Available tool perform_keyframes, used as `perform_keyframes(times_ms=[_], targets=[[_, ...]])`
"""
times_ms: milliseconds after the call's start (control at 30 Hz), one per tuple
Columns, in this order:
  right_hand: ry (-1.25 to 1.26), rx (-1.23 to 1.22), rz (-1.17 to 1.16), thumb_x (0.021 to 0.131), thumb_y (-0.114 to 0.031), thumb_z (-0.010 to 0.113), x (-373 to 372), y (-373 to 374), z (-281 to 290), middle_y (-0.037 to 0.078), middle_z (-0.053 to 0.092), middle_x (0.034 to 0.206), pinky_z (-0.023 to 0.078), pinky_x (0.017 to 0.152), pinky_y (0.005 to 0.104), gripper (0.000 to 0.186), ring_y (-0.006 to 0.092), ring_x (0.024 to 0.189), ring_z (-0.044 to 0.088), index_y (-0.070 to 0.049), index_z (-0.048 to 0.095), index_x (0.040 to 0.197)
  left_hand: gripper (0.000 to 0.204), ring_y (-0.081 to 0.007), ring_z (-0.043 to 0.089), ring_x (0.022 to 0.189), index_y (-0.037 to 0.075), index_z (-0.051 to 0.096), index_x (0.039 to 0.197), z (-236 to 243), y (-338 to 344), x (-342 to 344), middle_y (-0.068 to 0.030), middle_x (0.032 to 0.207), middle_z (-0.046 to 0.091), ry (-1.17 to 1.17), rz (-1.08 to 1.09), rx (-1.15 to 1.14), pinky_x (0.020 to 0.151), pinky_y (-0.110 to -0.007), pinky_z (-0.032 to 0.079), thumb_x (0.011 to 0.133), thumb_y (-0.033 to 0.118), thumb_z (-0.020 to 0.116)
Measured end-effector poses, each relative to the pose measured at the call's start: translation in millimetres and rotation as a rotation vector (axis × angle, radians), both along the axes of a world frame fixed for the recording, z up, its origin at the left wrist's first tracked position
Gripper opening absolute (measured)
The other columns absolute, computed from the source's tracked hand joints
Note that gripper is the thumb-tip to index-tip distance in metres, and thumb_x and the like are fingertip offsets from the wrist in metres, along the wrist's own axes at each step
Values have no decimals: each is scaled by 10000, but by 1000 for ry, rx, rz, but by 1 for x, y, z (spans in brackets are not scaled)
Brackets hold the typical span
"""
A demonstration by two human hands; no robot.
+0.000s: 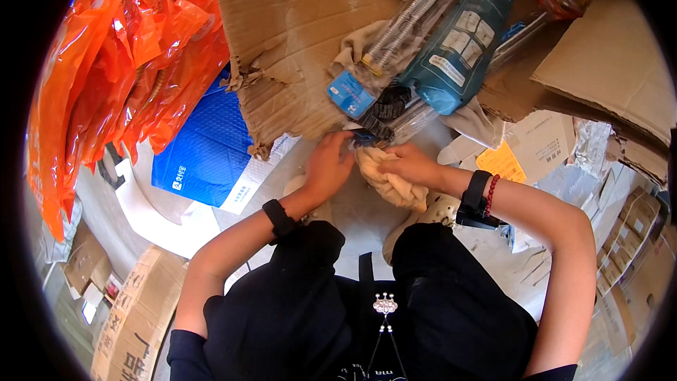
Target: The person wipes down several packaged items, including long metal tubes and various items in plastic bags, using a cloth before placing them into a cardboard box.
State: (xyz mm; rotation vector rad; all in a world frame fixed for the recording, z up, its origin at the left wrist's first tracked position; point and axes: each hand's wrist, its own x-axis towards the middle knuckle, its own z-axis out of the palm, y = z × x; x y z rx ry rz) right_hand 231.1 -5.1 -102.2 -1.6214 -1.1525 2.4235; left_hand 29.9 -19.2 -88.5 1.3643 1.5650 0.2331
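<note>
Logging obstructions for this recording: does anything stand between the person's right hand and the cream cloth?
Nothing visible does: the right hand has its fingers directly on the cream cloth. The left hand is at the cloth's other side, not between them.

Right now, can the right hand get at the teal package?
Probably yes: the teal package lies just beyond the right hand, its near end uncovered. That hand grips a cream cloth, though, so it would likely have to let go first.
</note>
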Motion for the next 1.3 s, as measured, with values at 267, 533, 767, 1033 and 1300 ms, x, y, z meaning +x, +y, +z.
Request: perform_keyframes(times_ms=[267,533,767,1033,1300], targets=[[37,-24,48,734,-238,617,13,1,17,58,618,751,455,657,276,269,122,709,557,-2,648,861,342,-241,586,835,-7,517,1072,-36,-21,4,-142,955,600,-170,132,-18,750,-341,460,828,222,585],[60,149,356,726,-211,621,32,4,27,102,650,813,472,686,288,282,186,769,608,-2,661,910,481,-122,454,636,16,603,821,-40,9,-2,-20,672,521,-362,34,-563,590,-273,386,899,471,469],[-339,838,790,686,-233,630,-3,-1,82,129,588,807,497,588,376,240,284,728,604,-36,619,823,581,-119,498,805,20,590,962,-39,2,14,-34,870,566,-469,85,-575,731,-258,402,901,562,391],[-569,1398,820,664,-210,617,-29,-17,94,137,528,881,438,477,271,276,236,759,531,-23,579,863,634,-148,507,1030,52,529,1188,-28,11,5,-44,1142,550,-513,196,-881,907,-286,374,910,583,322],[-877,1388,1183,713,-237,554,-55,-16,71,187,527,1032,437,605,334,420,275,893,479,-8,596,1063,562,-168,520,1061,91,477,1239,-22,12,9,-59,1182,543,-708,345,-937,932,-318,361,946,520,264]])
